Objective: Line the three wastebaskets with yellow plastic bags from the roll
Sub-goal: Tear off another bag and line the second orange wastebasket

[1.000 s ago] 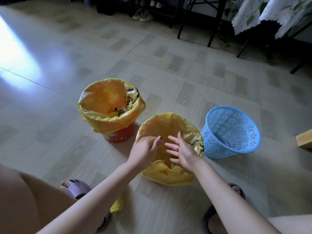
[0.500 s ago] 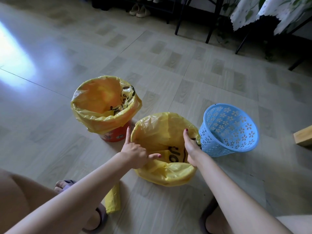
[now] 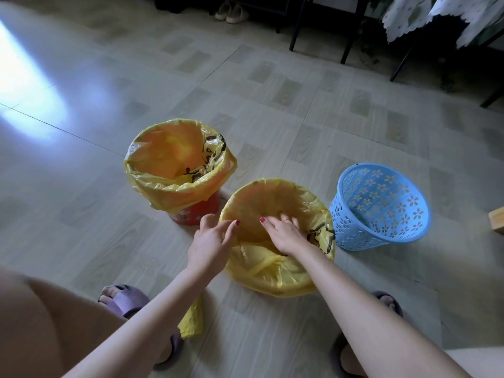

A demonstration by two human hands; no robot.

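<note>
Lining the middle wastebasket, a yellow bag [image 3: 272, 271] is draped over the rim and hangs down the near side almost to the floor, so the basket itself is hidden under the plastic. The right hand [image 3: 283, 233] reaches down into the bag's mouth with fingers spread and fairly straight, pressing the plastic inward; it grasps nothing. The left hand [image 3: 210, 241] sits at the bag's left rim, fingers loosely bent toward the edge; whether it pinches the plastic or only touches it cannot be told.

Just to the left and a little farther away stands the red wastebasket [image 3: 196, 214], already lined with its own yellow bag [image 3: 177, 170], the plastic folded over the rim and black print showing on the inner right side. To the right of the middle basket, close beside it, the blue wastebasket [image 3: 381, 208] with flower-shaped cutouts stands tilted, with no bag in it.

A folded piece of yellow plastic [image 3: 192, 320] lies on the floor near the person's left foot, partly hidden by the left forearm. Both feet wear purple slippers [image 3: 122, 298]. The floor [image 3: 272, 110] is pale tile with a bright patch of light at the far left. Dark chair legs [image 3: 351, 36] and a patterned cloth [image 3: 425, 15] are at the far right, a pair of light shoes [image 3: 231, 12] at the top edge, and a wooden block [image 3: 497, 221] at the right edge.
</note>
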